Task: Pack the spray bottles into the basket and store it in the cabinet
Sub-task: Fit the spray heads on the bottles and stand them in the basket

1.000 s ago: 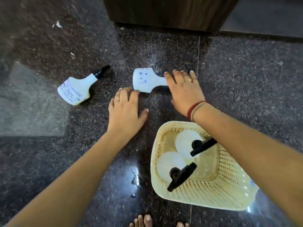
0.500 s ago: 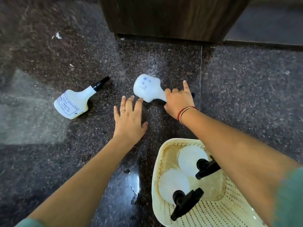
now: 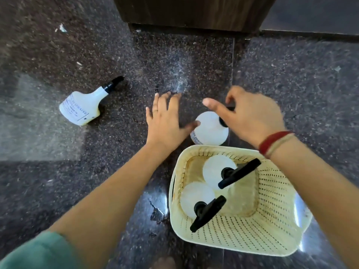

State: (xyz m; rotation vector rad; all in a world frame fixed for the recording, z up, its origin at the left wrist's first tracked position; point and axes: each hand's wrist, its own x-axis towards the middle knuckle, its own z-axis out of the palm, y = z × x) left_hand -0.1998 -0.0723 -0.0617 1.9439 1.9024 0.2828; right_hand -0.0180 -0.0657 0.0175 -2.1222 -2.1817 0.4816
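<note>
Hanging upright just beyond the basket's (image 3: pixel 240 240) far rim, a white spray bottle (image 3: pixel 210 129) is held by its black top in the right hand (image 3: pixel 250 119), fingers closed around it. The left hand (image 3: pixel 165 123) lies open and flat on the dark stone floor (image 3: pixel 291 84), thumb beside the bottle. Two more bottles (image 3: pixel 217 171) stand inside the basket. Another bottle (image 3: pixel 85 103) lies on its side well to the left.

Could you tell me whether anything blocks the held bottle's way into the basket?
Nothing visible does: the bottle in the right hand hangs just beyond the basket rim, and the right half of the basket is free.
</note>
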